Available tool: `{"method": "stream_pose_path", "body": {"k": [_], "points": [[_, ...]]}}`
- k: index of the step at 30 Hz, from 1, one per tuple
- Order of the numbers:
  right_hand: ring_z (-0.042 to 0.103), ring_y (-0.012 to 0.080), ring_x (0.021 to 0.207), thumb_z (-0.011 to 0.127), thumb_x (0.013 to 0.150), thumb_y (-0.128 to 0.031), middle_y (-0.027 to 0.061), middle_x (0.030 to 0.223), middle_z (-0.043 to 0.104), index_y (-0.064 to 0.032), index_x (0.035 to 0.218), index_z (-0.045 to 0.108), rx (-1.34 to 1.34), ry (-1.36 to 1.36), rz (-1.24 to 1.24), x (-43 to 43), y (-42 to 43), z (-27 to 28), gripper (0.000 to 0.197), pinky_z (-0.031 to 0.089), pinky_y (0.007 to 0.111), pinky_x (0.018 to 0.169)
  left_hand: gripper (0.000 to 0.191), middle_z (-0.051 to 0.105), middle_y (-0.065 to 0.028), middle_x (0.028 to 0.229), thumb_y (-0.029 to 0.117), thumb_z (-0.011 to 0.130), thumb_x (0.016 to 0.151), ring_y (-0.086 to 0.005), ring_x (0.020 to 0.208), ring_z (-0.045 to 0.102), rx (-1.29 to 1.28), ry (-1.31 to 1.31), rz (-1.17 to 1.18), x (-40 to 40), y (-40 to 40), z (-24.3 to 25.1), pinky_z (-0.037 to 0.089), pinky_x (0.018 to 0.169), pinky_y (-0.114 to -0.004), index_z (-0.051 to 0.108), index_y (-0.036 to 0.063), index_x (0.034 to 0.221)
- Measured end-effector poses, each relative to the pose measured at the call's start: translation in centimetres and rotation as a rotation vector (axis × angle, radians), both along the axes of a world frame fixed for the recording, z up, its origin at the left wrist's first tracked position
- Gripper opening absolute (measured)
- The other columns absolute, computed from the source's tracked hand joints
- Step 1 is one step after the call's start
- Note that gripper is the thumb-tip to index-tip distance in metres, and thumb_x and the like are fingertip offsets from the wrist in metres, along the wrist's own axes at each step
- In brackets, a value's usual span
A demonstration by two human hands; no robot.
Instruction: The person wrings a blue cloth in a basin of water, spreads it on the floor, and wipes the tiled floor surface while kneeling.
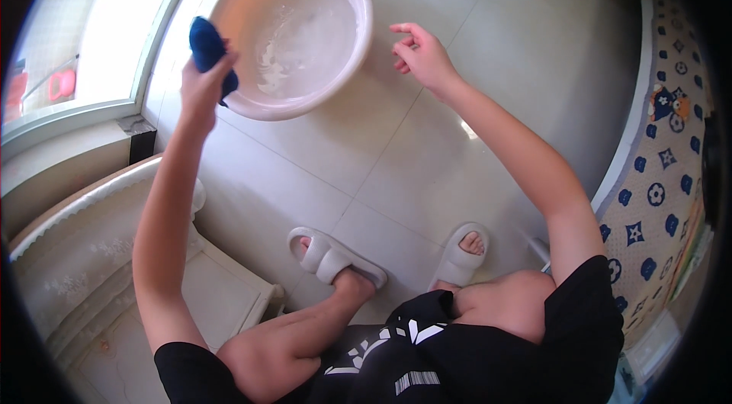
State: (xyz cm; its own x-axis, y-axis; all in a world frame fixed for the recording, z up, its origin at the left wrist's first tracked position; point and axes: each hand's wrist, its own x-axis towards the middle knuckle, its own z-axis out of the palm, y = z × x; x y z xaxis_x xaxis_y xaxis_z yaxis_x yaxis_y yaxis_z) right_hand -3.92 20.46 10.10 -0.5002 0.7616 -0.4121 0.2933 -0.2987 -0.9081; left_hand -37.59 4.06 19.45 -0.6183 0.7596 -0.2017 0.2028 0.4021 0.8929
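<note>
A large pale pink plastic basin (pixel 366 32) holding clear water stands on the tiled floor ahead of me. My left hand (pixel 200 80) grips a bunched dark blue cloth (pixel 207 48) at the basin's left rim. Part of the cloth is hidden behind my fingers and thumb. On the basin's other side, my right hand (pixel 422 55) hangs in the air, apart from the rim. Its fingers are loosely bent and spread, and nothing is in them.
My feet wear light slippers (pixel 329 266) on the glossy tiles (pixel 412 158). At left are a window frame (pixel 150 43) and a low cabinet (pixel 214 284) with a white lace cover (pixel 108 232). A patterned cloth (pixel 652 175) covers a surface along the right.
</note>
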Motion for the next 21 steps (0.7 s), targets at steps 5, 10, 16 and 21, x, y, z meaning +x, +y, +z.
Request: {"method": "stream_pose_path", "body": {"k": [5, 10, 16, 21], "points": [[0.065, 0.0116, 0.085, 0.06, 0.104, -0.01, 0.0036, 0.102, 0.063, -0.0067, 0.135, 0.062, -0.047, 0.105, 0.106, 4.1, -2.8, 1.8, 0.032, 0.057, 0.029, 0.08, 0.057, 0.07, -0.0087, 0.106, 0.018, 0.089, 0.08, -0.0198, 0.096, 0.067, -0.129, -0.19, -0.307, 10.2, 1.2, 0.8, 0.056, 0.087, -0.036, 0.06, 0.002, 0.126], [0.064, 0.0132, 0.104, 0.077, 0.098, -0.02, 0.0025, 0.119, 0.066, -0.0058, 0.134, 0.062, -0.103, 0.243, 0.239, 6.1, -5.5, 5.5, 0.042, 0.056, 0.032, 0.093, 0.074, 0.068, -0.0153, 0.117, 0.016, 0.09, 0.08, -0.0234, 0.101, 0.071, -0.22, -0.361, -0.491, 17.2, 1.7, 0.8, 0.061, 0.085, -0.034, 0.052, -0.0003, 0.142], [0.066, 0.0143, 0.107, 0.076, 0.098, -0.014, 0.0043, 0.118, 0.069, -0.0031, 0.129, 0.063, -0.131, 0.245, 0.168, 8.0, -5.5, 6.5, 0.036, 0.055, 0.032, 0.097, 0.065, 0.071, -0.0122, 0.116, 0.009, 0.084, 0.084, -0.0199, 0.102, 0.07, -0.304, -0.453, -0.652, 19.8, 2.6, 1.1, 0.059, 0.092, -0.033, 0.056, -0.0002, 0.142], [0.068, 0.0148, 0.106, 0.076, 0.098, -0.014, 0.0054, 0.115, 0.072, -0.0024, 0.125, 0.064, -0.165, 0.266, 0.119, 9.4, -5.4, 6.2, 0.032, 0.055, 0.033, 0.096, 0.062, 0.067, -0.0108, 0.126, 0.002, 0.067, 0.092, -0.0198, 0.11, 0.067, -0.281, -0.719, -0.597, 20.4, 2.4, 1.0, 0.056, 0.098, -0.038, 0.048, 0.0015, 0.15]]}}
